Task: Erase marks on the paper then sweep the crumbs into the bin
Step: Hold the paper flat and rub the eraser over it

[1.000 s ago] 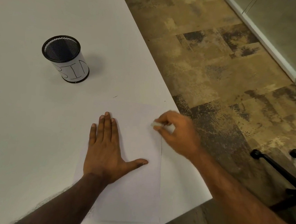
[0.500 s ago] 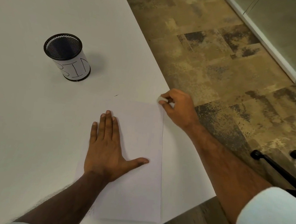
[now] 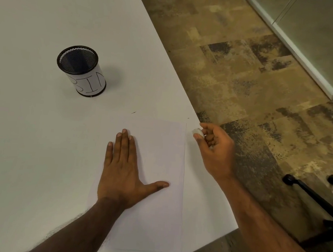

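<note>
On the table (image 3: 26, 153), toward 6 o'clock, we note the paper (image 3: 158, 155) lying flat. Our left hand (image 3: 124, 174) presses on its left half, fingers together and straight, thumb splayed toward 3 o'clock. Our right hand (image 3: 214, 148) sits just off the paper's top right corner, at 3 o'clock from it, thumb and forefinger pinched on the eraser (image 3: 197, 131). The bin (image 3: 82, 71) stands upright at 10 o'clock, well apart from the paper.
</note>
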Tool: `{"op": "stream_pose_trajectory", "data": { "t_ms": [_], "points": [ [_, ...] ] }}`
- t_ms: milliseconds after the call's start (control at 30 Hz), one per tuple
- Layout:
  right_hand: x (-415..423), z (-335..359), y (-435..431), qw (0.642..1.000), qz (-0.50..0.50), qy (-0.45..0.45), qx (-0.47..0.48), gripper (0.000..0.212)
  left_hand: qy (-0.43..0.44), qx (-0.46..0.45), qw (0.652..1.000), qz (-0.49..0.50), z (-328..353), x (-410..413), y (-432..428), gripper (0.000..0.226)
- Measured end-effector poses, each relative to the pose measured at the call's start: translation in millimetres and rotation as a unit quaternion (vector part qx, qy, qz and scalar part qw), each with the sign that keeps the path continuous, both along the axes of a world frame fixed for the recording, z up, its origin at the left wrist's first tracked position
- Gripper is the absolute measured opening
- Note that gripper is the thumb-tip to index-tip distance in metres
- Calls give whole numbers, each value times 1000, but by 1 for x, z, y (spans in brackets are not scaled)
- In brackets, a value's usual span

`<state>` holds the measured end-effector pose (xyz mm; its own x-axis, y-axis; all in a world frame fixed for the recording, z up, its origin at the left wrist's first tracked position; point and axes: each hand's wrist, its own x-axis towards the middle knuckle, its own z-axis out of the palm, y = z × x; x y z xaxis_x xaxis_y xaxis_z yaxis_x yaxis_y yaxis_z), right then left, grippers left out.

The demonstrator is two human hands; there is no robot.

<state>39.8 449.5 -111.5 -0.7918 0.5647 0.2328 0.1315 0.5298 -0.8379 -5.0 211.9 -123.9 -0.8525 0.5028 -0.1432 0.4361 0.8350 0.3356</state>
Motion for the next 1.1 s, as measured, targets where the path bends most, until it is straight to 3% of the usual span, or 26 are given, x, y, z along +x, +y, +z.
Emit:
{"op": "stream_pose_trajectory", "data": {
  "t_ms": [100,200,300,400,533,700,867,1100],
  "points": [
    [5,-1,-7,1000,7,-4,-12,29,21,28,999,-8,-2,2,0,126],
    [8,-2,-21,989,-5,-10,-147,25,60,92,994,-7,-3,7,-3,86],
    [12,5,-37,943,-20,10,-331,19,117,124,985,-16,-4,9,-4,56],
    [17,10,-46,881,-14,32,-472,15,158,121,980,-17,-4,9,-6,43],
    [21,12,-49,834,-7,35,-550,28,150,109,983,-14,-4,12,-11,38],
    [20,16,-45,870,-19,7,-493,25,131,102,986,5,-5,18,-32,39],
    [7,19,-38,947,-1,-74,-312,13,126,91,987,28,-3,30,-58,41],
    [-13,23,-19,981,57,-177,-55,17,127,92,987,33,-4,48,-81,61]
  ]
}}
